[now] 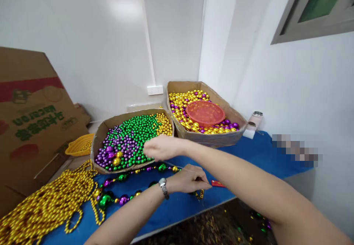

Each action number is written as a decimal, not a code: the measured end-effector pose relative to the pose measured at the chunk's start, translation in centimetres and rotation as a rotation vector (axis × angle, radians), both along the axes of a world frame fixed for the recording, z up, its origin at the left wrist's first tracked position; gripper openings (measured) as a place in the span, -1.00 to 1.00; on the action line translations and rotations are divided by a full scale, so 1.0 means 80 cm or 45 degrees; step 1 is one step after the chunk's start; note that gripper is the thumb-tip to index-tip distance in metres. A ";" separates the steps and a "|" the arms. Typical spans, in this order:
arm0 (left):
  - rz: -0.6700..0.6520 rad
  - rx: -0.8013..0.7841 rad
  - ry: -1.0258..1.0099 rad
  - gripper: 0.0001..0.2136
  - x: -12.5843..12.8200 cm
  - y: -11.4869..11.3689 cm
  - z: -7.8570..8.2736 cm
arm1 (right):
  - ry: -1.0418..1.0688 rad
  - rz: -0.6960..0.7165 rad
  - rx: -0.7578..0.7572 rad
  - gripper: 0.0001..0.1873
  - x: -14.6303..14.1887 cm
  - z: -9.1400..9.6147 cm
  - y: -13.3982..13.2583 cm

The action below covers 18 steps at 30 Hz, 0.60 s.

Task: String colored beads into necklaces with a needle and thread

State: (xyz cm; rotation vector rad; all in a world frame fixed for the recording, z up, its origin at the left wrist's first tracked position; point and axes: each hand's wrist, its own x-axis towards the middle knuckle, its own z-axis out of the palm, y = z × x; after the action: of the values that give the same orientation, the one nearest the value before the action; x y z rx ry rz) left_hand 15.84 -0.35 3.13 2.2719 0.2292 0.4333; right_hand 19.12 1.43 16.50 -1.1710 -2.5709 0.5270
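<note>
My left hand (190, 179), with a silver watch at its wrist, is above the blue table with thumb and fingers pinched together. It holds a thin clear beading string, whose ends show faintly near the fingers. A strand of green, purple and gold beads (123, 200) lies on the table to its left. My right hand (162, 147) reaches across, over the near right edge of a cardboard box (97, 136) of small green, purple and gold beads (138, 128). Its fingers are closed; whatever is between them is hidden.
A second box (210, 138) holds larger gold and purple beads under a red plastic basin (205, 113). Gold bead chains (52, 204) pile at the left, by a yellow basket (79, 145) and a large carton (30, 127). A flask (256, 118) stands at the right.
</note>
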 end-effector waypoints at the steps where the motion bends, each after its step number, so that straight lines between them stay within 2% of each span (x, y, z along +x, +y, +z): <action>1: 0.018 -0.025 -0.028 -0.79 -0.002 -0.003 -0.001 | -0.101 -0.008 0.002 -0.84 -0.011 -0.009 0.001; 3: 0.115 -0.066 -0.104 -0.77 -0.008 -0.006 -0.002 | -0.255 -0.078 0.044 -0.84 -0.020 -0.023 -0.002; 5: 0.231 -0.113 -0.181 -0.76 -0.016 -0.005 -0.002 | -0.323 -0.164 0.130 -0.94 -0.007 -0.029 -0.014; 6: 0.276 -0.136 -0.211 -0.75 -0.020 -0.004 -0.002 | -0.330 -0.197 0.177 -0.94 0.007 -0.031 -0.023; 9: 0.402 -0.206 -0.287 -0.74 -0.032 0.002 0.002 | -0.289 -0.291 0.284 -0.74 0.068 -0.042 -0.058; 10: 0.440 -0.223 -0.302 -0.73 -0.036 0.003 0.004 | -0.238 -0.360 0.320 -0.70 0.088 -0.051 -0.070; 11: 0.481 -0.242 -0.315 -0.72 -0.039 0.005 0.007 | -0.033 -0.440 0.353 -0.72 0.105 -0.063 -0.081; 13: 0.549 -0.278 -0.333 -0.71 -0.044 0.006 0.013 | 0.271 -0.513 0.222 -0.79 0.126 -0.096 -0.098; 16: 0.588 -0.303 -0.341 -0.73 -0.048 0.005 0.018 | 0.450 -0.562 0.030 -0.83 0.124 -0.143 -0.113; 18: 0.600 -0.298 -0.328 -0.74 -0.049 0.003 0.020 | 0.494 -0.578 0.006 -0.83 0.115 -0.160 -0.114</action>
State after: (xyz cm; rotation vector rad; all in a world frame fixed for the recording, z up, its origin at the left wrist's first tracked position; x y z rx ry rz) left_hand 11.90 -0.08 4.71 1.8995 0.6520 0.8869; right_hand 28.35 -7.68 3.73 -1.4301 -1.9064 0.5704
